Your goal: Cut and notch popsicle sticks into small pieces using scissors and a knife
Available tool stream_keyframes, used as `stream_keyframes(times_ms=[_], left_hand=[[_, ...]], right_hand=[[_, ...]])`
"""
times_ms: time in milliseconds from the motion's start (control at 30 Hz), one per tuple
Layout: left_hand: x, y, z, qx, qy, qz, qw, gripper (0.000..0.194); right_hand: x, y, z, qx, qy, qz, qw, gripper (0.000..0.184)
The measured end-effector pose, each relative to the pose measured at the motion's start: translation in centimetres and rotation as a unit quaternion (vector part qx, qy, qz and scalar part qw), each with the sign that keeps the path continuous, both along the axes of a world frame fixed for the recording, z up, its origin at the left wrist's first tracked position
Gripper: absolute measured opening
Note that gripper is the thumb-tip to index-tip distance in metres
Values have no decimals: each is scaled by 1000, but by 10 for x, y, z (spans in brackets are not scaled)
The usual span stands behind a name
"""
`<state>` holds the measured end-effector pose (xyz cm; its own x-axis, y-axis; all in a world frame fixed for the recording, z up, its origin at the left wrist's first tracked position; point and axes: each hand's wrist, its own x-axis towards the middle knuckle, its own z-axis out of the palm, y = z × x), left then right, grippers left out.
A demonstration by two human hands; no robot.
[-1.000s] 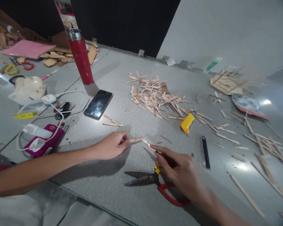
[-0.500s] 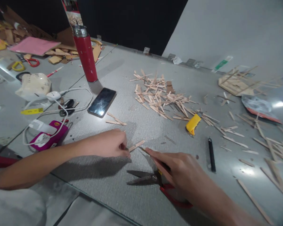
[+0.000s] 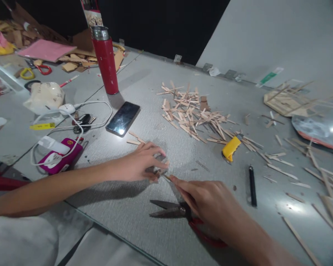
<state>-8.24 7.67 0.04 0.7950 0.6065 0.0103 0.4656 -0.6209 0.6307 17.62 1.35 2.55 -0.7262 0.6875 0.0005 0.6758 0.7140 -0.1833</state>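
My left hand [image 3: 144, 164] lies on the grey table [image 3: 144, 221], fingers curled over a short wooden stick piece [image 3: 161, 170] and pressing it down. My right hand [image 3: 208, 201] reaches in from the right, thumb and forefinger pinched on a thin stick [image 3: 168, 178] whose tip meets the piece under the left fingers. Red-handled scissors [image 3: 172, 210] lie open on the table just under my right hand. Both hands sit close together near the table's front edge.
A heap of cut wooden sticks [image 3: 194, 114] lies beyond the hands, with a yellow cutter [image 3: 231, 148] and a black pen [image 3: 252, 180] to the right. A phone [image 3: 123, 118], red flask [image 3: 106, 61], cables and a pink device [image 3: 61, 158] are at the left.
My left hand has slid forward and now covers the stick piece with its fingers. My right hand has moved left, bringing its thin stick up against that piece.
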Motion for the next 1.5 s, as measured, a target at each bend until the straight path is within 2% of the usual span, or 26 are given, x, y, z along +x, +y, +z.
stream_keyframes(times_ms=[533,1100,1267,1500], left_hand=[[0,-3,-2,12,13,23,1000,36],[1,-3,-6,19,16,31,999,40],[1,-3,-5,21,18,31,999,40],[2,-2,-5,17,22,33,999,39]], right_hand=[[2,0,-2,-2,-18,13,1000,42],[3,3,-2,-18,-12,16,1000,40],[3,4,-2,-18,-16,15,1000,45],[3,4,2,-14,-45,43,998,47]])
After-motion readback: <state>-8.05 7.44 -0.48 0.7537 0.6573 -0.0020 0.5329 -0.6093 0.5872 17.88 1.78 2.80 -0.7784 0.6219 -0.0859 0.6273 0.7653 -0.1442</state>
